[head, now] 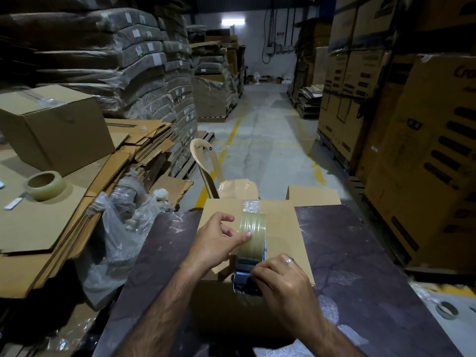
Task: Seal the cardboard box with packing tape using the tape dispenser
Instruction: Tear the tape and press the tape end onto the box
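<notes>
A closed cardboard box [280, 228] stands on a dark table [360, 253] in front of me. A tape dispenser [251, 269] with a clear tape roll [253, 233] sits on the box top near its front edge, over the centre seam. A strip of clear tape [251, 206] runs from the roll to the box's far edge. My right hand [280, 282] grips the dispenser's handle at the front. My left hand [219, 240] rests on the box top, its thumb pressing the side of the roll.
Flattened cartons [51, 215] lie stacked at the left with a spare tape roll [45, 185] and a built box [54, 124] on them. Crumpled plastic wrap [123, 228] lies beside the table. A plastic chair [206, 166] stands beyond the box. Tall carton stacks [425, 150] line the right.
</notes>
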{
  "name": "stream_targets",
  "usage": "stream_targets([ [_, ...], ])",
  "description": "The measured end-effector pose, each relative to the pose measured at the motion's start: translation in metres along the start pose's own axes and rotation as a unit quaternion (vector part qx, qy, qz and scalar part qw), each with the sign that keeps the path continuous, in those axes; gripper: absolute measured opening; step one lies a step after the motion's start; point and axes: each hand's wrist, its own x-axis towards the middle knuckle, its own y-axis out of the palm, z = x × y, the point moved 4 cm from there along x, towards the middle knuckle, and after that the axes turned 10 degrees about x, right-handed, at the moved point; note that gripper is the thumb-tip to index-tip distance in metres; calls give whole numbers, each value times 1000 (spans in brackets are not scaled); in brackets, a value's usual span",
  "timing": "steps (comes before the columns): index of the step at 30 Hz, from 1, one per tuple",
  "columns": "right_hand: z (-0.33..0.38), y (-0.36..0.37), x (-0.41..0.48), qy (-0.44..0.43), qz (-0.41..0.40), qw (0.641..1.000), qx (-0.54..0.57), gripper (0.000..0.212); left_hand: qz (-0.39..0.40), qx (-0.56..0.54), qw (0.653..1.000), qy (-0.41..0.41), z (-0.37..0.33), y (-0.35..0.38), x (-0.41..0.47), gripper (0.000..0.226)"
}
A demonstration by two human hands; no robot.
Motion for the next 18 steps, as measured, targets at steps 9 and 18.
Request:
stream_targets([
  [9, 1, 0, 1, 29, 9, 1000, 4, 34, -42, 91, 993, 67, -19, 2, 11, 67],
  [18, 4, 3, 4, 65, 28, 997, 42, 49, -34, 163, 980, 111, -28, 9, 18, 75],
])
